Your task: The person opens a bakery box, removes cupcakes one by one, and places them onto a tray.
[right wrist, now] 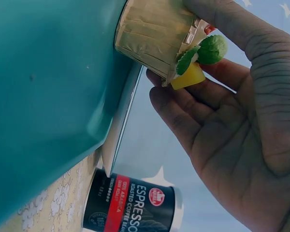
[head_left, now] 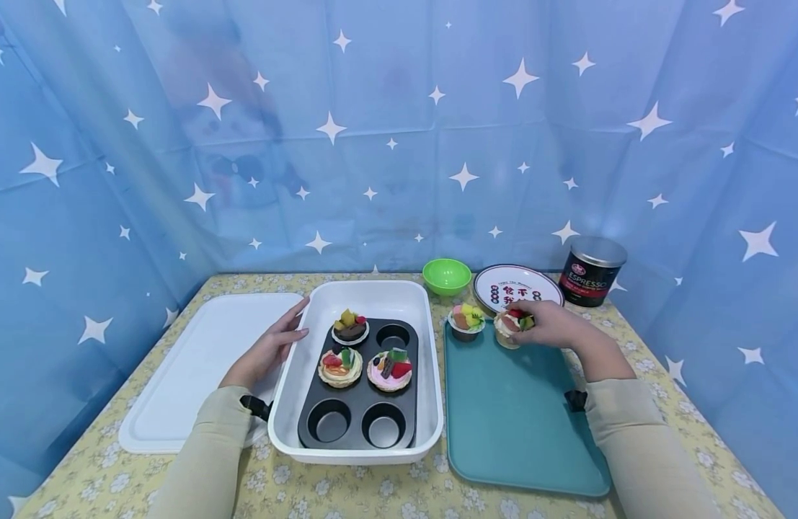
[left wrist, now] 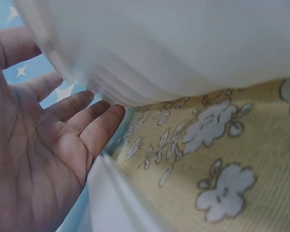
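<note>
My right hand (head_left: 557,326) holds a fruit-topped cupcake (head_left: 504,333) by its upper rim, between thumb and fingers, at the far edge of the teal tray (head_left: 515,418). In the right wrist view the cupcake's tan wrapper (right wrist: 154,36) stands on the tray surface. Just left of it is another cupcake (head_left: 466,321) with pink and yellow topping. My left hand (head_left: 265,353) rests against the left wall of a white tub (head_left: 431,346), its fingers extended. Inside the tub lies a dark muffin pan (head_left: 356,404) bearing three decorated cakes (head_left: 339,367); its other cups are bare.
A white lid (head_left: 184,367) lies flat at the left, partly behind my left forearm. Along the back stand a green bowl (head_left: 447,277), a white plate with a dark rim (head_left: 518,277) and a black espresso can (head_left: 592,272). A starry blue curtain encloses the table.
</note>
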A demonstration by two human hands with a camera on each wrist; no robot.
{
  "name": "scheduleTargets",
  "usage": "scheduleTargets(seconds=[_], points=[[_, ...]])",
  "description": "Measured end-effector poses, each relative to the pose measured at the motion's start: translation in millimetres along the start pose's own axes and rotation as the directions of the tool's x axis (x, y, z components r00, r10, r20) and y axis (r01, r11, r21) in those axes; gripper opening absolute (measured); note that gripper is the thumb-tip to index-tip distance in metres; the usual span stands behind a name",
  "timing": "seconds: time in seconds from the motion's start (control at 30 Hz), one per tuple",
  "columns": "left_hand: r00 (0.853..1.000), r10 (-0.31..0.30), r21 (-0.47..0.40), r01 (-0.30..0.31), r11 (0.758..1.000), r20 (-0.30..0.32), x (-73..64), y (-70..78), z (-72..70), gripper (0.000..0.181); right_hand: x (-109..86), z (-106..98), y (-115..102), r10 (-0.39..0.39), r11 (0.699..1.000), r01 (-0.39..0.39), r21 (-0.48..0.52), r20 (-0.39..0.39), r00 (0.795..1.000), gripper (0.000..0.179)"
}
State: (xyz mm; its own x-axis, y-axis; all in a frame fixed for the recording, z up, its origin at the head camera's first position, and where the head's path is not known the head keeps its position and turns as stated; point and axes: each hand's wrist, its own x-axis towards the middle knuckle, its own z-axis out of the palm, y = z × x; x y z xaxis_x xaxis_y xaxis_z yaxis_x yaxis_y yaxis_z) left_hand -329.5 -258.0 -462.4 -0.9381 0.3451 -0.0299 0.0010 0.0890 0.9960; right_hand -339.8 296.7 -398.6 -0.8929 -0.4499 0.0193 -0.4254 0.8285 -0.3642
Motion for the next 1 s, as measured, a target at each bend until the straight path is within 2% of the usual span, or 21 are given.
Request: scheduleTargets(seconds=[0.53,1.0], points=[[1.000,0.003,0.003,-0.003,1.000,-0.007,-0.8,0.3,1.2,0.072,-0.3,2.8,-0.1,0.030,1.000,-0.031,0.004,0.015,0.999,0.075],[1.000,-0.013,0.007,0.013,1.000,-0.020,-1.1,2.7,2.2,0.073,-3.5,1.4,-2.9,-0.007,1.000,0.007,0.026,-0.023,1.000,0.074]])
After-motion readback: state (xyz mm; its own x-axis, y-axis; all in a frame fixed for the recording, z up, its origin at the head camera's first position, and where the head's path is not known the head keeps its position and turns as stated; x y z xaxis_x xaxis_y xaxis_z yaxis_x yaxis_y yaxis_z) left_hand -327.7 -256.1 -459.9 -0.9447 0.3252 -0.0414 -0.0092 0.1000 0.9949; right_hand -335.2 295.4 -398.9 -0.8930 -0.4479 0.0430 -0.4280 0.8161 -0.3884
